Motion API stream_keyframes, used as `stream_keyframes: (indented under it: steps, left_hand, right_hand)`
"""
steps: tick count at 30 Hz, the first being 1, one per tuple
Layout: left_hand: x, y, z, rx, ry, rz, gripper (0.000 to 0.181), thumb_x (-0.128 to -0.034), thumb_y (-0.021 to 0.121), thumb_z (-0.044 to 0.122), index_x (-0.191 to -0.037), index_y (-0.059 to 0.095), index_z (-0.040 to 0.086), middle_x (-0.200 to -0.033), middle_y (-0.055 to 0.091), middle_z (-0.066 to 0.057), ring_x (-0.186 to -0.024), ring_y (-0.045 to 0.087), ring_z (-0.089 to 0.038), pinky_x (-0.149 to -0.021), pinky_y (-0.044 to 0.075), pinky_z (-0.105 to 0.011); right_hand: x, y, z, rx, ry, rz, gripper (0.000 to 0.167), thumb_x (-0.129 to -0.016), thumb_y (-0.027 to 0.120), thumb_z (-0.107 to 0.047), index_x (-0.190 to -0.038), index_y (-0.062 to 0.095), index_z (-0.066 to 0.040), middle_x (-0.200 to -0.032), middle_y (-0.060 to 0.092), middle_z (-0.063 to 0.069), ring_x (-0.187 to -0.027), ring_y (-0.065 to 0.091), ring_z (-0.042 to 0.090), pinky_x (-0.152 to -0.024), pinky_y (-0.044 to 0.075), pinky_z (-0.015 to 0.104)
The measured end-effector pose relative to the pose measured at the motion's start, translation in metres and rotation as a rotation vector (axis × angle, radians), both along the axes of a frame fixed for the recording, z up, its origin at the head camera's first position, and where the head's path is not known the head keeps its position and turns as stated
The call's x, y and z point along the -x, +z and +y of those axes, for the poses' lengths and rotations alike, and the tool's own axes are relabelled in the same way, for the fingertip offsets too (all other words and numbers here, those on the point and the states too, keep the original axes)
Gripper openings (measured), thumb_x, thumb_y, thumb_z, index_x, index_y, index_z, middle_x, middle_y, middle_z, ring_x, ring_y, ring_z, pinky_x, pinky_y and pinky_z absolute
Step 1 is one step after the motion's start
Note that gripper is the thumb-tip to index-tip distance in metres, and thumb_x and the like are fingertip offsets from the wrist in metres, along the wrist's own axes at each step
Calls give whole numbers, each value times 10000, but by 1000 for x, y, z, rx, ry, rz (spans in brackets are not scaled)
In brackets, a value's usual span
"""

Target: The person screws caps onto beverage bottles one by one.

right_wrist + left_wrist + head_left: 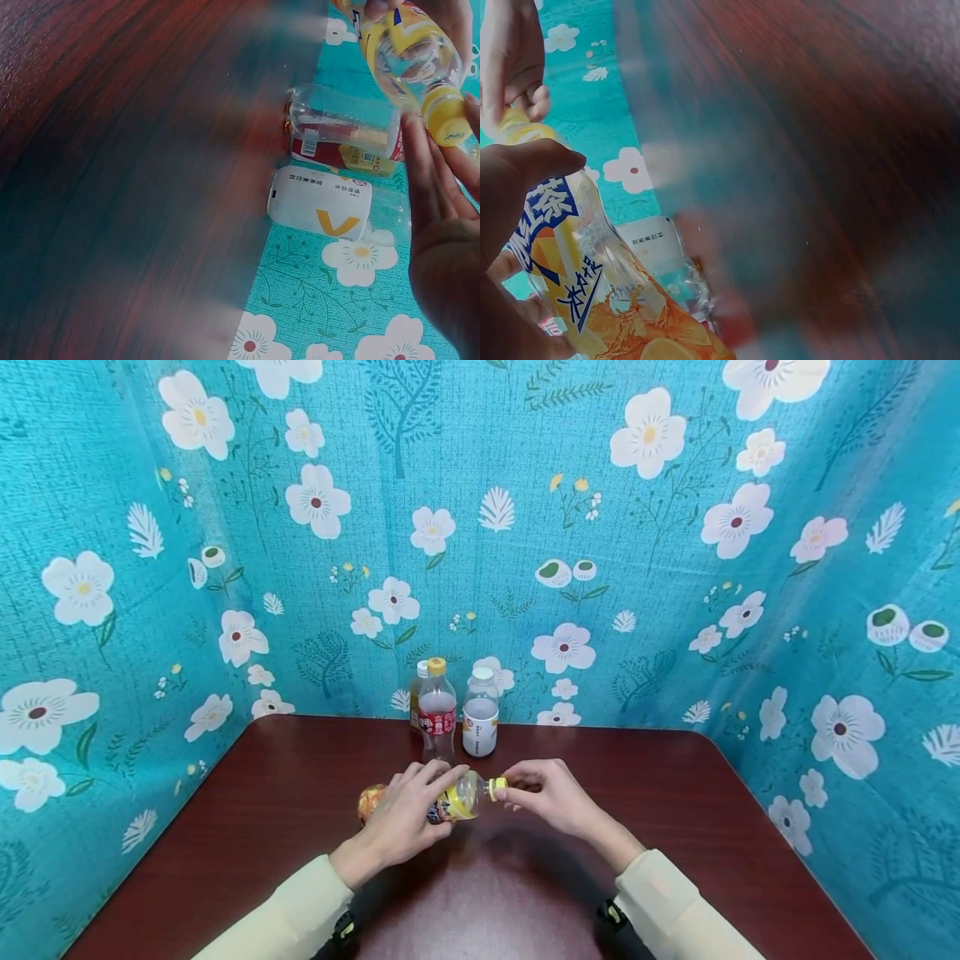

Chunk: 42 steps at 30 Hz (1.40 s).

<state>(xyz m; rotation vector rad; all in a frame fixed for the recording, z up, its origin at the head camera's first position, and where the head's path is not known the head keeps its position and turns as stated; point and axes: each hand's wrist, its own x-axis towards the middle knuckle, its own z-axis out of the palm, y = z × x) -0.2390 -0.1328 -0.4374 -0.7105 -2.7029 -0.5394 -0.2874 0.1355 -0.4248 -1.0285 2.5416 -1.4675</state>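
Note:
A clear plastic drink bottle [467,795] with a yellow and orange label lies on its side in the air or just over the table; the gap beneath is hard to judge. My left hand [408,810] grips it round the label, and the left wrist view shows the thumb across the bottle [592,247]. The yellow cap [497,788] points right. At that cap, my right hand [551,793] pinches with thumb and fingers. The right wrist view shows the cap [448,120] still on the neck, with fingers on both sides.
Behind the hands stand a clear bottle with a red label and yellow cap [438,710], a white-labelled bottle [480,714], and a partly hidden bottle with a white cap [415,697]. The dark red table [660,793] ends at a blue flowered curtain [480,552].

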Motion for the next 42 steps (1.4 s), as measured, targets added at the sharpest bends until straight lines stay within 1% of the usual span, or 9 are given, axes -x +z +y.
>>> stream_keyframes:
  steps: [2, 7, 12, 17, 21, 23, 25, 30, 42]
  left_hand:
    - [0, 1, 1, -2, -5, 3, 843, -748, 916, 297, -1491, 518, 282, -1346, 560, -26, -1128, 497, -211, -922, 479, -467]
    - [-2, 1, 4, 0, -20, 17, 837, -750, 913, 301, -1488, 518, 282, -1332, 566, -24, -1123, 500, -209, -911, 482, -459]
    - [-3, 1, 4, 0, -18, 19, 827, -748, 913, 316, -1479, 528, 272, -1319, 569, -23, -1115, 497, -203, -899, 482, -449]
    - [-1, -1, 2, -7, -6, 12, 832, -747, 913, 325, -1482, 527, 266, -1318, 568, -26, -1111, 496, -204, -905, 481, -454]
    - [0, -3, -1, -9, 12, 10, 846, -735, 923, 313, -1481, 526, 279, -1311, 574, -29, -1108, 500, -207, -902, 484, -463]
    - [1, -3, -2, -10, 17, 5, 850, -734, 926, 309, -1482, 524, 279, -1308, 575, -30, -1106, 499, -207, -902, 483, -463]
    - [1, -3, -3, -10, 21, 0, 849, -734, 927, 309, -1481, 524, 281, -1309, 573, -29, -1106, 498, -205, -903, 481, -461]
    - [1, -2, -3, -4, 17, -6, 840, -748, 919, 305, -1486, 518, 282, -1309, 570, -28, -1102, 498, -207, -908, 480, -465]
    - [-1, -1, -1, -5, -5, -4, 840, -750, 916, 304, -1490, 521, 263, -1320, 564, -31, -1110, 499, -210, -910, 480, -474]
  right_hand:
    - [0, 0, -1, -41, -24, 6, 182, -957, 729, -368, -944, 771, -192, -795, 725, -19, -703, 712, 272, -654, 604, 365]
    - [1, -2, -3, -148, -88, 38, 510, -1035, 518, -537, -686, 679, -202, -581, 604, -13, -511, 565, 158, -514, 487, 287]
    - [0, -3, -3, -167, -107, 15, 544, -1061, 476, -513, -660, 659, -194, -552, 562, -42, -467, 503, 114, -462, 441, 275]
    - [0, 0, 1, -147, -83, 32, 392, -1082, 513, -372, -744, 649, -227, -594, 596, -1, -508, 567, 161, -510, 491, 296]
    - [0, 4, 7, -107, -6, 44, 123, -1050, 596, -328, -1051, 675, -234, -811, 694, 31, -633, 665, 214, -609, 566, 332]
    - [0, 6, 9, -93, 32, 52, 225, -1010, 664, -333, -1208, 638, -231, -932, 711, 17, -698, 692, 218, -646, 581, 340]
    - [0, 7, 9, -91, 58, 56, 358, -962, 731, -340, -1280, 606, -234, -1006, 711, -1, -769, 705, 191, -694, 591, 337]
    - [0, 8, 9, -112, 96, 83, 389, -916, 789, -329, -1253, 630, -218, -997, 714, -23, -844, 696, 122, -754, 584, 307]
    - [-2, 8, 7, -119, 85, 81, 317, -898, 812, -255, -1170, 664, -186, -905, 713, -71, -789, 692, 103, -733, 581, 288]
